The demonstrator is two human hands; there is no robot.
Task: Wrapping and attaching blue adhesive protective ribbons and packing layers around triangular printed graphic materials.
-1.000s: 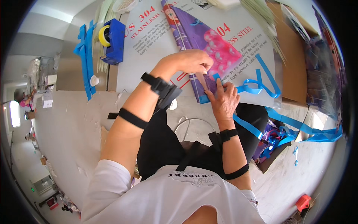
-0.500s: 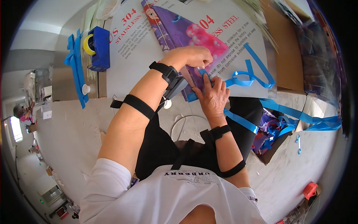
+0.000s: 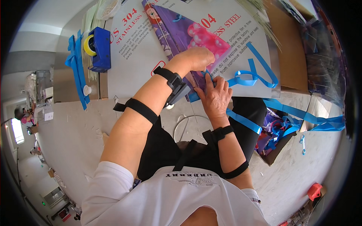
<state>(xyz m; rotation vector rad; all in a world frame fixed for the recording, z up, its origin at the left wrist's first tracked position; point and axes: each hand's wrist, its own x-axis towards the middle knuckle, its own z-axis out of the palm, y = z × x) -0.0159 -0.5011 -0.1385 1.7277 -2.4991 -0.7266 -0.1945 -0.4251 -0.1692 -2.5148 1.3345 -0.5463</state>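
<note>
A purple printed kite (image 3: 179, 32), folded long and narrow with thin rods along it, lies slanted on the table. My left hand (image 3: 197, 58) is curled over its lower part, fingers bent together; what the fingertips grip is hidden. Just below, my right hand (image 3: 215, 96) has its thumb and forefinger closing on a blue ribbon (image 3: 206, 75) at the kite's lower end. Its other fingers rest bent on the table edge. More blue ribbon (image 3: 260, 73) runs in loops to the right of that hand.
A blue tape dispenser (image 3: 101, 49) stands at the left beside blue ribbon strips (image 3: 77, 67). Thin pale rods (image 3: 260, 19) lie at the back right, near a cardboard box (image 3: 288, 56). Below the table's right side, an open box (image 3: 271, 150) holds purple and blue material.
My left hand has rolled over slightly, its back now turned more upward and its wrist a little to the right. My right hand and the kite stay nearly in place.
</note>
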